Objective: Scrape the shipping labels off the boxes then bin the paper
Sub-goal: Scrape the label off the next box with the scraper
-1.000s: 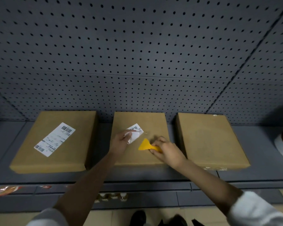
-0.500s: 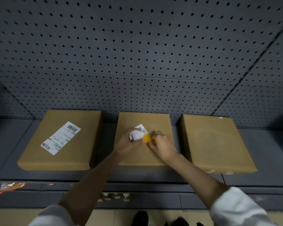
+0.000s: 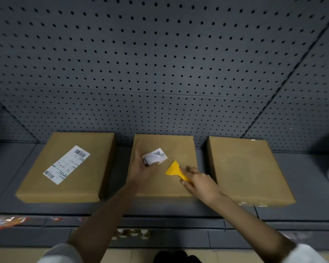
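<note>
We log: left hand (image 3: 143, 168) pinching curled white paper label (image 3: 154, 157) – middle brown cardboard box (image 3: 164, 184) | right hand (image 3: 200, 182) gripping yellow plastic scraper (image 3: 174, 168), blade just beside label.

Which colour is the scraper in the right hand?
Yellow-orange scraper, in the head view.

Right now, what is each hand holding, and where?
Left hand: peeled end of the middle box's shipping label. Right hand: yellow scraper, by its handle.
</note>
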A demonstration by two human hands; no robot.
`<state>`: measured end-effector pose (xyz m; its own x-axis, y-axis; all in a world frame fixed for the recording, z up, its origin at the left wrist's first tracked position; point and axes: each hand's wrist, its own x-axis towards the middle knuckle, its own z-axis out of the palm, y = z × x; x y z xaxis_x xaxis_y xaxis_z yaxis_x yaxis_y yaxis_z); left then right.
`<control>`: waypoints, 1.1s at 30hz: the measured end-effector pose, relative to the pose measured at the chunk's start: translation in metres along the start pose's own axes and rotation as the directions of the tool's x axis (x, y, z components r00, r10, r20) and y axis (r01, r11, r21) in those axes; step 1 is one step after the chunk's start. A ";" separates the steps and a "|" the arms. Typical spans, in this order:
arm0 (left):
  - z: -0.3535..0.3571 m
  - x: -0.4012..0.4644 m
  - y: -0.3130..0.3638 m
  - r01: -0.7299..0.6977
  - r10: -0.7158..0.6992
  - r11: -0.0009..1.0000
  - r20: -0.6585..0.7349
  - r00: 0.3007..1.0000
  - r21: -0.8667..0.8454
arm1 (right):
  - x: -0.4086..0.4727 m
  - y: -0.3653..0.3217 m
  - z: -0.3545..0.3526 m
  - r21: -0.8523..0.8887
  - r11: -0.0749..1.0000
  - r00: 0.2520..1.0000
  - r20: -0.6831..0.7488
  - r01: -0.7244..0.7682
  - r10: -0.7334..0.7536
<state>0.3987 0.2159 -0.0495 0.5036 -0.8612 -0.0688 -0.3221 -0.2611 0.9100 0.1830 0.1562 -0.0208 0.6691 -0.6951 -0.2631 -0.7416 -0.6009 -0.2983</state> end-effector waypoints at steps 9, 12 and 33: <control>0.005 -0.001 0.010 0.023 -0.032 0.994 0.088 0.996 0.104 | 0.012 0.015 -0.014 0.059 0.992 0.988 -0.118 0.108 -0.100; 0.011 -0.002 0.007 0.070 -0.064 0.991 -0.050 0.997 0.117 | 0.016 0.021 -0.018 0.026 0.988 0.985 -0.094 0.149 -0.146; 0.025 -0.001 0.011 0.052 -0.031 0.995 -0.243 0.969 0.083 | 0.051 0.006 -0.021 -0.219 0.962 0.965 -0.173 0.160 -0.200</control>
<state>0.3751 0.2030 -0.0496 0.6932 -0.7207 0.0048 -0.3609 -0.3413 0.8679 0.2117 0.1084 -0.0173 0.7849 -0.6186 -0.0359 -0.6175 -0.7761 -0.1281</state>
